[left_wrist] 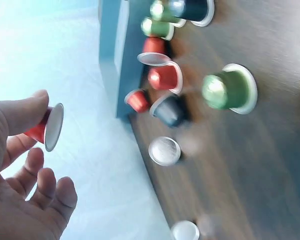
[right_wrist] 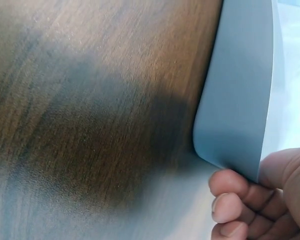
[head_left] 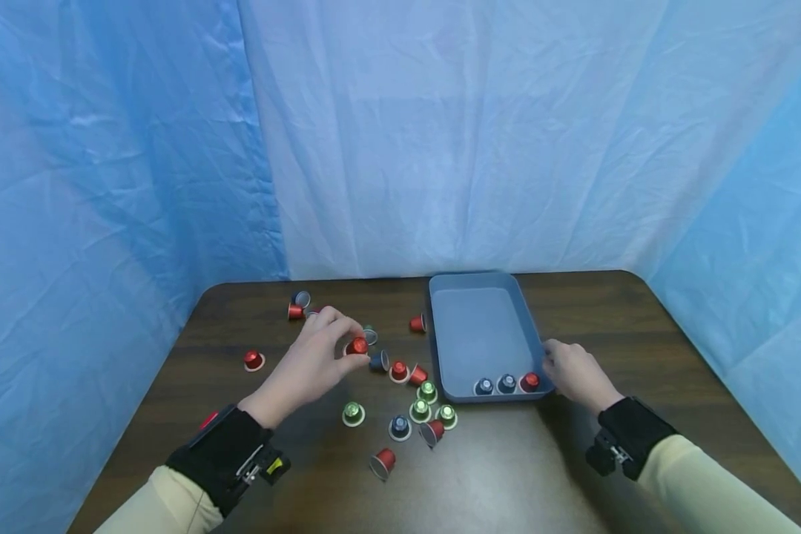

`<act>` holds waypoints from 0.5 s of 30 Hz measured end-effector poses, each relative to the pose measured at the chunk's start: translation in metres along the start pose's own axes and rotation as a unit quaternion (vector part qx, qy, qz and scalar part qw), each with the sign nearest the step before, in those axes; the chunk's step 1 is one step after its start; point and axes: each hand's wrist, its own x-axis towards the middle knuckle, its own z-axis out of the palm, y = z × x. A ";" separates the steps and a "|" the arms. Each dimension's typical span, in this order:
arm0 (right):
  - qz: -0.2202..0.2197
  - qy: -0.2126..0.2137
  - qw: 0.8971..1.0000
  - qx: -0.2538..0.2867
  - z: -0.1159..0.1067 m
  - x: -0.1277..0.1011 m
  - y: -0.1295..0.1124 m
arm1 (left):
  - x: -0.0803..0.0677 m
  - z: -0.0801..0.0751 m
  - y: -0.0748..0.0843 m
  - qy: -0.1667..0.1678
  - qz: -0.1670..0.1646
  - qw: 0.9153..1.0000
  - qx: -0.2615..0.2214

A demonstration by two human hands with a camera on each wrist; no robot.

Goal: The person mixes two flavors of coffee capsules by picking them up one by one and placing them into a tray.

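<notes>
My left hand [head_left: 317, 356] pinches a red capsule [head_left: 357, 345] between thumb and fingers, lifted just above the dark wooden table [head_left: 641, 334]. In the left wrist view the same red capsule [left_wrist: 45, 127] shows its foil rim beside my thumb [left_wrist: 22, 112]. My right hand [head_left: 574, 371] grips the near right corner of a grey-blue tray [head_left: 440, 334]; the right wrist view shows its fingers [right_wrist: 230, 195] curled under the tray wall [right_wrist: 240, 100]. Three capsules lie along the tray's near edge: two dark blue [head_left: 483, 386] and one red [head_left: 529, 382].
Several red, green and dark blue capsules lie scattered left of the tray, such as a green one [head_left: 353, 413], a red one [head_left: 254, 360] far left and a red one [head_left: 383, 462] on its side near me. Blue sheeting [head_left: 440, 133] walls in the table.
</notes>
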 end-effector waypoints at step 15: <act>-0.005 -0.009 1.000 0.013 0.001 -0.002 0.000 | 0.052 0.025 0.041 -0.067 0.039 0.997 0.017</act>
